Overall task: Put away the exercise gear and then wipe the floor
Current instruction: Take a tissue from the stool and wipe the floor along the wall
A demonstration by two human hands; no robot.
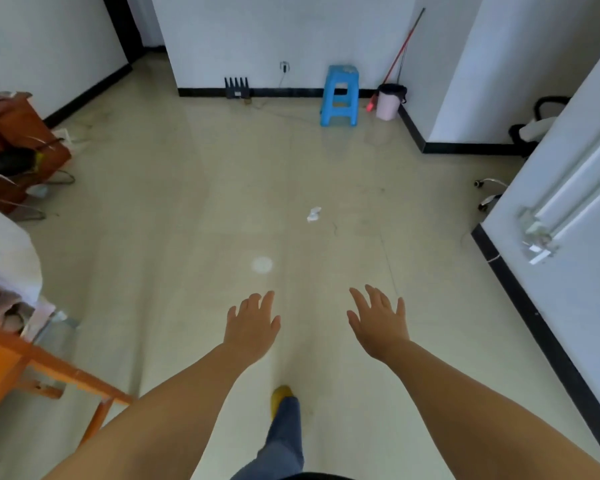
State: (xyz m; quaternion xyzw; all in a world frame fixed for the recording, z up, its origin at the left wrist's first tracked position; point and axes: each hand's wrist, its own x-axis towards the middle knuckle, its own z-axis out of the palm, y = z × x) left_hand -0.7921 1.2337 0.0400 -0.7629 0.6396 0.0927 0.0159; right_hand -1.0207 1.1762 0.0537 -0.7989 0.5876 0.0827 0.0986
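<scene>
Both my arms reach forward over the beige tiled floor. My left hand and my right hand are held out palms down with fingers spread, holding nothing. A crumpled white scrap of paper lies on the floor ahead of my right hand. A red-handled mop or broom leans in the far corner beside a pink bin. A pale round spot shows on the tiles just beyond my left hand. No exercise gear is plainly visible.
A blue plastic stool stands at the far wall near a black router. Wooden furniture and an orange table crowd the left side. A white door is on the right, chair wheels behind it.
</scene>
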